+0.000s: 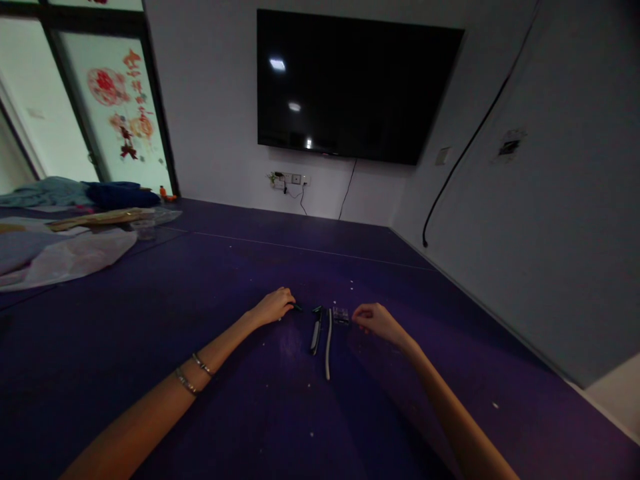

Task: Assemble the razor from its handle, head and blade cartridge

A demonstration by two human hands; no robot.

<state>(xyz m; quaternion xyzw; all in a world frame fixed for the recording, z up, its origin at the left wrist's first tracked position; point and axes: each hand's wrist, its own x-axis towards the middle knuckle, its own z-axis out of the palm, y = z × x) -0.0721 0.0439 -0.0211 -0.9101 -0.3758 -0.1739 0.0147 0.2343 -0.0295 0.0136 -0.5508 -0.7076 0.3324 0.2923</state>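
Observation:
My left hand (275,305) rests low over the purple surface, its fingers closed on a small dark piece (297,307) whose kind I cannot make out. To the right of it lies a black-and-grey razor-like tool (316,333) with a dark crosswise head. A thin, slightly bent pale grey rod (329,347) lies beside that tool, lengthwise. Close to the rod's far end is a small clear case (341,316) with dark parts in it. My right hand (377,320) is just right of the case, fingers bent together; whatever they hold, if anything, is hidden.
The purple surface (200,373) carries scattered white specks. Cloths (115,193) and pale plastic sheeting (90,257) lie at the far left. A television (355,87) hangs on the wall above sockets (296,179), and a black cable (465,150) dangles at right.

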